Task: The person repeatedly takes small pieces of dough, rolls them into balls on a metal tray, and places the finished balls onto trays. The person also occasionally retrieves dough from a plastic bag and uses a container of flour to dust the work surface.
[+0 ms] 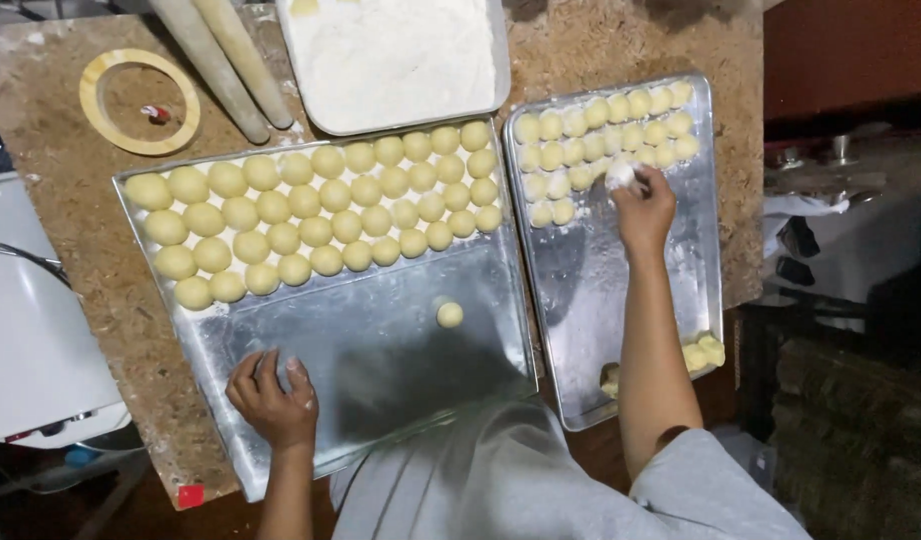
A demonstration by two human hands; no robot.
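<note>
My right hand point(643, 207) reaches over the smaller metal tray point(591, 330) and pinches a floured dough ball point(619, 176) beside the rows of small pale dough balls point(606, 135) at its far end. My left hand point(273, 395) rests with its fingers curled on the near left corner of the large metal tray point(381, 360) and holds nothing. That tray carries several rows of larger yellow dough balls point(321, 205) along its far side. One dough ball point(450, 315) lies alone near the tray's middle.
A white tray of flour point(391, 55) stands at the far edge. Two wooden rolling pins point(226, 65) and a ring of tape point(139, 101) lie at the far left. Dough lumps point(703, 352) sit at the smaller tray's near right. A white appliance point(31, 330) stands left.
</note>
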